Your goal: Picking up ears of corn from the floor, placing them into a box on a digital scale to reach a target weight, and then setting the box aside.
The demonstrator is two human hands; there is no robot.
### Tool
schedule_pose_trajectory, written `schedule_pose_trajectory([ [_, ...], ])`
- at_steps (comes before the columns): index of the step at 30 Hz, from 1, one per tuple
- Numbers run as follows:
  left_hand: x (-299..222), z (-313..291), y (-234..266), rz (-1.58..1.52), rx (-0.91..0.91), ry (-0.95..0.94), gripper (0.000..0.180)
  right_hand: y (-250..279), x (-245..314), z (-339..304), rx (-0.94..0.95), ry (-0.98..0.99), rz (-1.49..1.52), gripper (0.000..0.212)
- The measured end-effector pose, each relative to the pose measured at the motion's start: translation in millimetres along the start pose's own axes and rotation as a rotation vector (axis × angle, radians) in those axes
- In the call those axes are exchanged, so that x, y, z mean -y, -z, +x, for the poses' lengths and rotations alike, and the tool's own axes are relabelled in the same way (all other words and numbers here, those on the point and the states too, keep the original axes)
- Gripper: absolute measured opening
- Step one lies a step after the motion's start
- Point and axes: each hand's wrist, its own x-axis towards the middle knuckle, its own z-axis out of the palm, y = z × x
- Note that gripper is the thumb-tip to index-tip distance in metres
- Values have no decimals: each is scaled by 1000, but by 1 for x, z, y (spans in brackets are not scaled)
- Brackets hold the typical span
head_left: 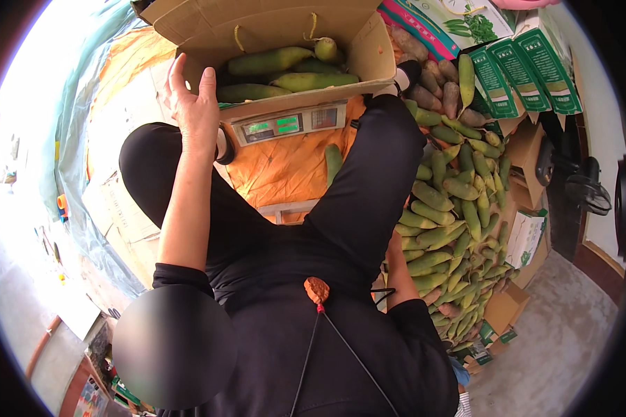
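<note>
Left hand (191, 104) half-open against box (368, 45) of radishes (264, 62) on scale (314, 121); right hand hidden by thigh (362, 174), cannot tell grip.

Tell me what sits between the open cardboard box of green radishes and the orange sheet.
A digital scale does; in the head view its panel shows below the box, above the orange sheet.

grey floor (528, 354) lower right, kinda patchy; white wall (597, 90) on the right, reddish-brown strip (603, 267) along its foot; orange sheet (264, 170) down in the middle, bluish see-through plastic (83, 184) off left; super bright light (55, 83) upper left, totally blown out
</note>
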Motion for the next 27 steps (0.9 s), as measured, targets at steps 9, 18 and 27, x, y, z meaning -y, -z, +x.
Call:
schedule_pose_trajectory([
  [9,-2,0,-3,98,4,-68,49,-15,24,5,8,10,85,22],
  [18,6,4,-8,48,75,-188,44,-15,62,-25,47,86,62,10],
  [27,0,-4,-24,-16,188,-189,42,5,-31,28,17,405,-209,9],
])
